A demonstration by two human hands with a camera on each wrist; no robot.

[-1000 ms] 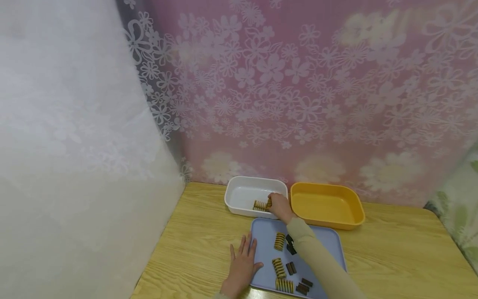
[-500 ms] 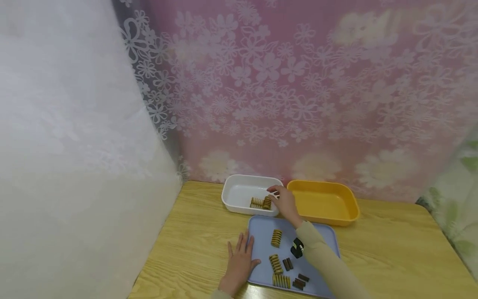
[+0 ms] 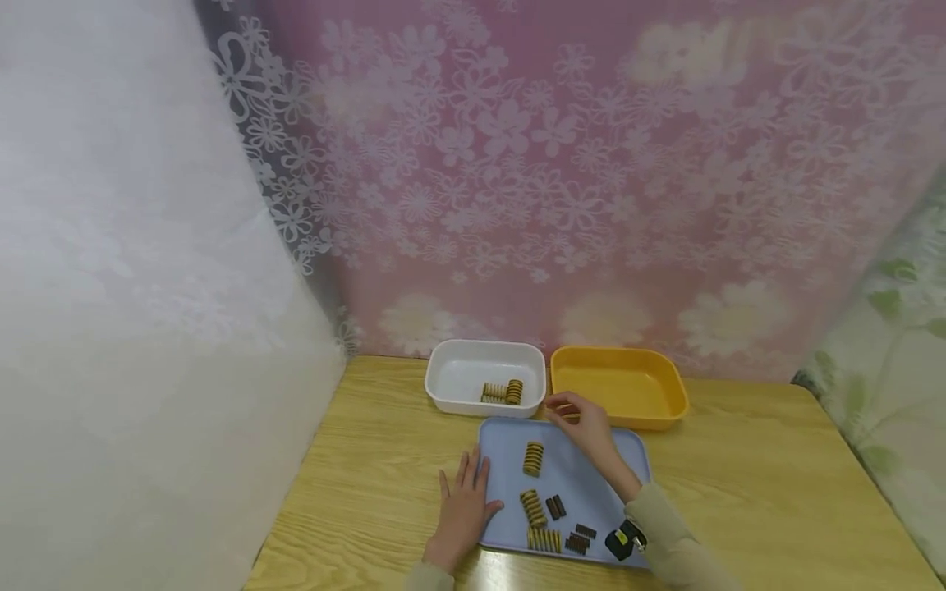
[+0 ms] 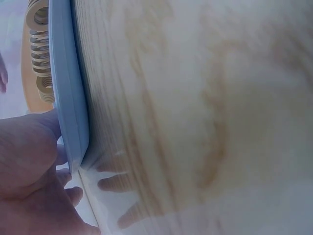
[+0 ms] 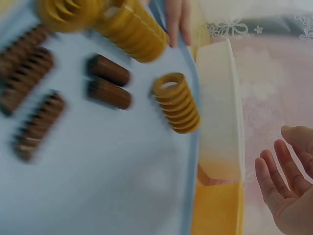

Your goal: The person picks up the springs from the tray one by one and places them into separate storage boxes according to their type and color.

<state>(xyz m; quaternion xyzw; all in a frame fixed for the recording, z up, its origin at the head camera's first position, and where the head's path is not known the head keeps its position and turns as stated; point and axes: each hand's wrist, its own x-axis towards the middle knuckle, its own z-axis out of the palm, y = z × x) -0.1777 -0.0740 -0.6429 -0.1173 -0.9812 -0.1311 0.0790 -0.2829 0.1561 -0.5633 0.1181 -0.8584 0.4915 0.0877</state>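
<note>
My left hand [image 3: 461, 517] rests with spread fingers at the left edge of a blue tray [image 3: 591, 484]; in the left wrist view its thumb touches the rim. Above the tray's far edge hangs my right hand [image 3: 591, 431], fingers loosely bent and holding nothing, also plain in the right wrist view [image 5: 286, 191]. On the tray lie three yellow coil springs: one standing apart [image 5: 177, 104], a second [image 3: 532, 508] and a third [image 3: 544, 539] near the front. Several smaller brown springs [image 3: 578, 543] lie beside them. More yellow springs [image 3: 514, 392] sit in a white bin [image 3: 451, 402].
A yellow bin [image 3: 617, 386] stands right of the white one, both against the flowered curtain [image 3: 502, 205] behind. A white sheet [image 3: 148, 328] borders the wooden table [image 3: 384, 443] on the left. A black wrist camera [image 3: 623, 540] sits on my right wrist.
My right hand has let go of a yellow spring in the white bin and drawn back right and toward me, over the tray. The left hand has stayed at the tray edge.
</note>
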